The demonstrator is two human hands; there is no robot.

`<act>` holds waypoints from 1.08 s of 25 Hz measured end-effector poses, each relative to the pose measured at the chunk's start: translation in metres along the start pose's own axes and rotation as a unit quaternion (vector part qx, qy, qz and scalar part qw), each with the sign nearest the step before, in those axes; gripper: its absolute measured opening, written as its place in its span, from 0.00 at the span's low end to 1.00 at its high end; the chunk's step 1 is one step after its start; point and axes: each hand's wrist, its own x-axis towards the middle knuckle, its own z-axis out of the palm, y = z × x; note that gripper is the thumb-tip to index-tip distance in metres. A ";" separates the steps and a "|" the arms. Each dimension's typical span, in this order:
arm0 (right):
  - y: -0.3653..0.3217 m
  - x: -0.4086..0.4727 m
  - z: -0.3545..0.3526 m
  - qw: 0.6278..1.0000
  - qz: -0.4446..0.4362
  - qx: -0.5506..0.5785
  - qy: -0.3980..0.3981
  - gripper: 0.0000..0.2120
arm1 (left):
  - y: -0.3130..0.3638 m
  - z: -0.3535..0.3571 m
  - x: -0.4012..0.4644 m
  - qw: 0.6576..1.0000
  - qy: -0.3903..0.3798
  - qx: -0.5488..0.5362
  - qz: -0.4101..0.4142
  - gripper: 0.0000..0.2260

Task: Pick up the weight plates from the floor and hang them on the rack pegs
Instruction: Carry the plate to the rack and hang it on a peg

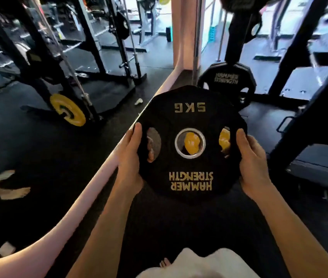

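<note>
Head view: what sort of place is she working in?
Almost certainly a gym weight area: both hands hold a black 5 kg plate, another black plate sits at a black rack, and a yellow plate is left.

A gym: black steel squat racks [45,47] stand on dark rubber floor matting [45,149], a round yellow weight plate [67,112] sits low on one frame, and a black "Hammer Strength" plate [227,80] hangs on a rack beyond.
</note>
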 end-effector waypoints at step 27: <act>-0.193 0.315 0.002 0.952 -0.261 -0.026 0.157 0.15 | 0.107 0.247 0.362 0.957 -0.204 0.016 0.207 0.10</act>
